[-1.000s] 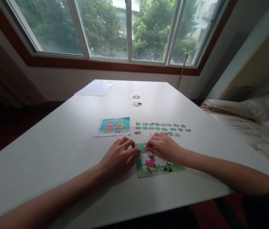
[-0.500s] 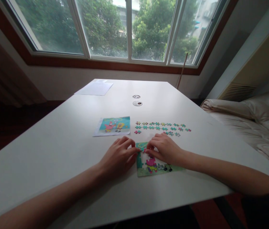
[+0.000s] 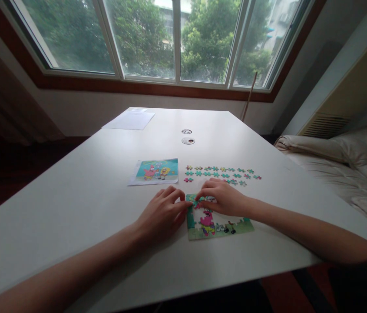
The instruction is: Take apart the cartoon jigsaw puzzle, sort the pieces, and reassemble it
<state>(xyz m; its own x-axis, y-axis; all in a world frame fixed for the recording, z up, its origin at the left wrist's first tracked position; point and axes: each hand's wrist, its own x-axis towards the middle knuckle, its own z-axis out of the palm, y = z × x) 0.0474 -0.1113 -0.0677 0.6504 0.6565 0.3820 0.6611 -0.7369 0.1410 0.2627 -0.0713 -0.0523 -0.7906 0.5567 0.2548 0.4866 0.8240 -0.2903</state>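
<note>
A partly assembled jigsaw puzzle (image 3: 199, 235) lies flat near the front of the table, its border and a pink cartoon figure showing around a pale gap. My left hand (image 3: 163, 209) rests at its upper left edge, thumb and forefinger closed on that edge. Over the top part of the puzzle, my right hand (image 3: 222, 198) is closed, its fingertips on a small green and pink puzzle piece (image 3: 197, 204) in the upper left corner. The right fingers partly hide the upper area. Loose puzzle pieces (image 3: 216, 174) lie in rows just beyond my right hand.
A reference picture (image 3: 157, 170) of the cartoon scene lies on the white table (image 3: 82, 191), beyond my left hand. Farther back are two round inserts (image 3: 188, 141) and a sheet of paper (image 3: 129, 121). A padded beige seat (image 3: 333, 148) stands at the right.
My right hand has shifted slightly left and away from me, uncovering more of the puzzle's lower right. The left hand has stayed at the puzzle's edge.
</note>
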